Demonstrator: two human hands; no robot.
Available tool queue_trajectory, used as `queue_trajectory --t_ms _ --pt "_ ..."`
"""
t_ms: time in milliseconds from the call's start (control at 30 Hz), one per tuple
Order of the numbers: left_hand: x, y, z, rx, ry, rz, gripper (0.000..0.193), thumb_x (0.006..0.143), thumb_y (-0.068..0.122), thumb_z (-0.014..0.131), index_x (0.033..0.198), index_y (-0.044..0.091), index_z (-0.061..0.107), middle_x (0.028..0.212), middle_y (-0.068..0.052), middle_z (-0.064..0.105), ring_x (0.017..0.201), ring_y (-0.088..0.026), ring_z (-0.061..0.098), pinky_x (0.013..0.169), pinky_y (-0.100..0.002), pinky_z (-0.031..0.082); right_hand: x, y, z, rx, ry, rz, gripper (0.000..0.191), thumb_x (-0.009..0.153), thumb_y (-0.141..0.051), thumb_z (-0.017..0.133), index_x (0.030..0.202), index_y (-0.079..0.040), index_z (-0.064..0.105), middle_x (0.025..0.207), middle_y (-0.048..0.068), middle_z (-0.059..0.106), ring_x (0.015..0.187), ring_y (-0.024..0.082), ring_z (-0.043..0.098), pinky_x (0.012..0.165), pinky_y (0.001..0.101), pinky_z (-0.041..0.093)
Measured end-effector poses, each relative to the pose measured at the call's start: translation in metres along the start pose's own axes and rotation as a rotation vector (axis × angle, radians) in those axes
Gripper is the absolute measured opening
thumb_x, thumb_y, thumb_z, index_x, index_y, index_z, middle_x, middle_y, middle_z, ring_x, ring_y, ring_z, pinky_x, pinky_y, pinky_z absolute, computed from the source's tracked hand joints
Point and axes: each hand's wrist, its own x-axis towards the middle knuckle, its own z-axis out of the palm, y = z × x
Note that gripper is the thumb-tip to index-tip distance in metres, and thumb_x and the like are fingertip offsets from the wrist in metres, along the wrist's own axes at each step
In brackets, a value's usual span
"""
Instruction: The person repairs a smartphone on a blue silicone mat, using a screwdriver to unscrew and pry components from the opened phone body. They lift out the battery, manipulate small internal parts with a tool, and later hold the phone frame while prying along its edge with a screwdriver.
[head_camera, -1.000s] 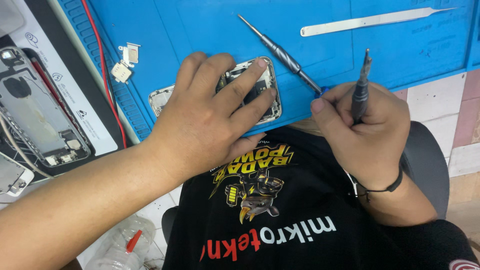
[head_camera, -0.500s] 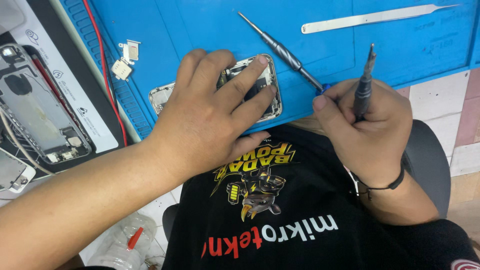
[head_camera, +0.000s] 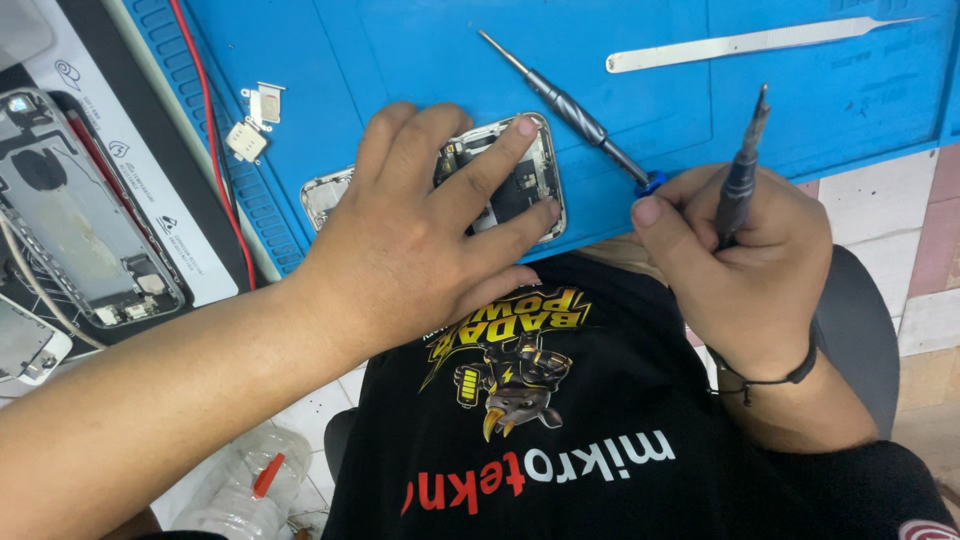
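Left hand (head_camera: 420, 240) flat on an opened phone (head_camera: 500, 180), fingers (head_camera: 490, 160) spread apart and pressing down, not curled round anything. Phone lying near the front edge of the blue mat (head_camera: 400, 60), one end poking out past the fingertips, the other end peeking out by the wrist, middle hidden under the palm. Little room between phone and mat edge.

Right hand (head_camera: 740, 250) just past that front edge, over the lap, fingers closed tight round a dark screwdriver (head_camera: 740, 170). Tip pointing up and away, in the air, touching nothing. Thumb close to the blue end of a second screwdriver (head_camera: 570, 100), this one silver, lying slanted on the mat. Cannot tell if thumb and blue end touch.

Farther back, one long flat metal tool (head_camera: 740, 45) lying near the far edge, well apart from both hands. Lots of bare blue mat between it and the phone, open room there.

Left of the phone, two small metal parts (head_camera: 255, 120) side by side near the ridged left rim of the mat. One red wire (head_camera: 215, 150) running along that rim.

Past the rim, on the bench, another opened phone shell (head_camera: 80, 210) on a dark pad, well apart from the hands.

Count: two hands, two screwdrivers, one flat tool, two small parts, one red wire, two opened phones.

Down low, one clear plastic bottle (head_camera: 240, 490) on the floor.
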Motion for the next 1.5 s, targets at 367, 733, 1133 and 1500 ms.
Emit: queue_trajectory --t_ms 367,733,1133,1500 --pt "0.006 -0.001 -0.006 0.004 -0.003 0.016 0.057 0.085 0.055 0.084 0.129 0.021 0.072 0.15 -0.018 0.051 0.127 -0.045 0.046 0.105 -0.062 0.04 0.001 0.0 -0.001 -0.055 -0.012 -0.033 0.044 0.102 0.007 0.076 0.072 -0.003 0.046 0.081 0.008 0.068 0.061 0.008 0.057 0.053 0.0205 0.04" --pt "0.004 0.008 0.0 -0.038 -0.019 -0.046 0.069 0.078 0.056 0.085 0.134 0.02 0.068 0.155 -0.02 0.043 0.134 -0.047 0.041 0.109 -0.065 0.038 0.003 -0.005 -0.031 -0.015 -0.072 -0.065 0.037 0.113 -0.035 0.059 0.095 -0.002 0.057 0.078 0.003 0.063 0.062 0.005 0.053 0.058 0.0202 0.042" --pt "0.005 0.016 0.006 -0.145 0.016 -0.132 0.061 0.078 0.054 0.083 0.126 0.017 0.074 0.155 -0.019 0.042 0.14 -0.047 0.034 0.113 -0.066 0.031 0.041 -0.054 -0.087 -0.89 -0.368 -0.253 0.023 0.096 -0.013 0.07 0.108 0.006 0.071 0.074 0.013 0.064 0.057 0.019 0.062 0.054 0.0311 0.048" --pt "0.011 0.015 0.001 0.018 -0.062 -0.053 0.066 0.077 0.055 0.079 0.132 0.017 0.071 0.151 -0.022 0.049 0.14 -0.044 0.036 0.116 -0.061 0.027 0.061 -0.068 -0.073 -1.084 -0.533 -0.159 0.03 0.089 -0.02 0.078 0.111 0.0 0.072 0.075 0.011 0.071 0.059 0.019 0.067 0.052 0.0301 0.053"
